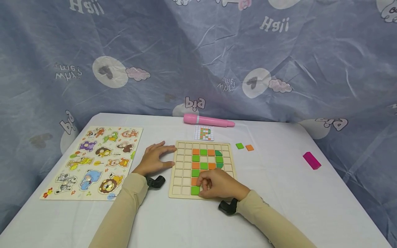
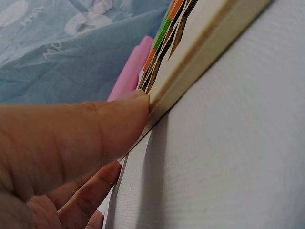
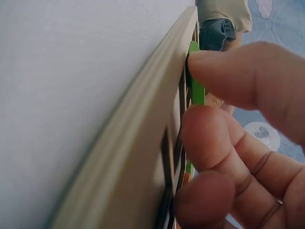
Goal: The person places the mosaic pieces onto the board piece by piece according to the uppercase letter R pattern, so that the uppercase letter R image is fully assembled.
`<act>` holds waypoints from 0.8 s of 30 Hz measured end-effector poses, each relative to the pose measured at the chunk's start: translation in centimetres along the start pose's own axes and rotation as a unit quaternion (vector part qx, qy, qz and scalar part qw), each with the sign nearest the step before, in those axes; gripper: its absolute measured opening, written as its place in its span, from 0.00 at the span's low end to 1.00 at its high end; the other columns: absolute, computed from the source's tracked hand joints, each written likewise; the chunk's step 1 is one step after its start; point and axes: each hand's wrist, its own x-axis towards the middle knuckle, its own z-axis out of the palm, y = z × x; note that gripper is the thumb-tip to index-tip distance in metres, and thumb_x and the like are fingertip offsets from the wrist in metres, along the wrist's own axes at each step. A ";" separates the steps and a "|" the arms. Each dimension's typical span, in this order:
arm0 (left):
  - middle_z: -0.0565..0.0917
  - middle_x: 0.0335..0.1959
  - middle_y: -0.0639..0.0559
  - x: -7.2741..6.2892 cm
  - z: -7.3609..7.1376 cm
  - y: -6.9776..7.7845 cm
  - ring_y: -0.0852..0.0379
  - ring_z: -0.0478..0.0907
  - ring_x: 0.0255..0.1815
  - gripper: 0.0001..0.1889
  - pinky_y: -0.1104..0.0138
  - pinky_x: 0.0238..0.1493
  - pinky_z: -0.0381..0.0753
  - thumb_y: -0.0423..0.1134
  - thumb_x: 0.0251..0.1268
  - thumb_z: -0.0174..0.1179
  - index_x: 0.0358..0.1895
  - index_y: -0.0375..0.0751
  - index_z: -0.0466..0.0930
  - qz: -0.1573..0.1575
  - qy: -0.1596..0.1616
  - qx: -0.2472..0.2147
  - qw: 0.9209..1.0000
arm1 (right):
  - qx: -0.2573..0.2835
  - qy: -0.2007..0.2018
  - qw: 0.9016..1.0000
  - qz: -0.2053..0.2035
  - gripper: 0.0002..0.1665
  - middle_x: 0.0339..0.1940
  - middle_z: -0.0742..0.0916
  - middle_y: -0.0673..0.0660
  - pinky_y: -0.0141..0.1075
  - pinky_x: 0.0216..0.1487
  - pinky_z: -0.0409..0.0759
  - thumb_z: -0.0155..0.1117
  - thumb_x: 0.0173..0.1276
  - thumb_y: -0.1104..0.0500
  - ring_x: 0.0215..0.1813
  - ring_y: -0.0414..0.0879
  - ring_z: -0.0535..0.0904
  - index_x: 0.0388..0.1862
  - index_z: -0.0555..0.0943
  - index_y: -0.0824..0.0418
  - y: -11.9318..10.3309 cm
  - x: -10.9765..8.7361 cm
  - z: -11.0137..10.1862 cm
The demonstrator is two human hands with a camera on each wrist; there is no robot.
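A wooden grid board point(image 1: 177, 181) lies on the table, with several green and orange tiles set in its cells. My left hand point(image 1: 155, 159) rests at the board's left side, fingers loosely spread; in the left wrist view its thumb point(image 2: 95, 138) touches the board's edge. Over the lower part of the grid, my right hand point(image 1: 221, 184) has its fingers curled and covers some cells. Its thumb and index finger are at opposite ends of a green tile point(image 3: 197, 88) at the lowest row, seeming to pinch it.
Behind the board lie a small pattern card point(image 1: 198, 128) and a pink marker point(image 1: 211, 121). A loose green tile point(image 1: 240, 146) and an orange tile point(image 1: 249, 147) lie to the right, with a magenta block point(image 1: 312, 161) farther out. An animal puzzle board point(image 1: 77, 187) occupies the left side.
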 end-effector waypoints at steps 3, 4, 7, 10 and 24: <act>0.81 0.74 0.46 0.0 0.0 0.0 0.37 0.56 0.87 0.33 0.41 0.87 0.41 0.45 0.63 0.75 0.72 0.42 0.82 0.001 0.000 0.000 1.000 | -0.004 0.000 1.000 0.000 0.11 0.23 0.82 0.38 0.27 0.30 0.75 0.81 0.61 0.66 0.25 0.31 0.73 0.38 0.86 0.57 0.0 0.0 0.0; 0.81 0.75 0.46 0.0 0.0 0.0 0.37 0.56 0.87 0.33 0.41 0.87 0.41 0.45 0.63 0.75 0.72 0.42 0.82 0.001 0.000 0.000 1.000 | -0.004 0.000 1.000 0.001 0.11 0.23 0.82 0.38 0.27 0.30 0.75 0.81 0.61 0.66 0.25 0.31 0.73 0.38 0.86 0.57 0.0 0.0 0.0; 0.80 0.75 0.46 0.0 -0.1 0.1 0.37 0.56 0.87 0.33 0.41 0.87 0.41 0.45 0.63 0.75 0.72 0.42 0.82 -0.001 -0.001 0.001 1.000 | -0.003 -0.001 1.000 0.004 0.11 0.23 0.81 0.38 0.27 0.30 0.75 0.81 0.61 0.66 0.26 0.31 0.73 0.38 0.85 0.58 0.0 0.0 0.0; 0.80 0.75 0.46 0.0 -0.1 0.1 0.37 0.56 0.87 0.33 0.41 0.87 0.41 0.45 0.63 0.75 0.72 0.43 0.82 -0.003 -0.001 0.002 1.000 | 0.001 -0.002 1.000 0.003 0.11 0.23 0.82 0.38 0.27 0.30 0.75 0.80 0.62 0.67 0.26 0.31 0.73 0.38 0.86 0.58 0.0 0.0 -0.1; 0.81 0.74 0.46 0.0 0.0 0.2 0.36 0.56 0.87 0.32 0.41 0.87 0.41 0.45 0.63 0.75 0.72 0.42 0.82 0.000 0.000 -0.002 1.000 | 0.149 0.020 0.988 0.018 0.07 0.29 0.85 0.49 0.25 0.29 0.70 0.72 0.73 0.66 0.26 0.35 0.71 0.46 0.87 0.69 3.0 -0.5 -3.4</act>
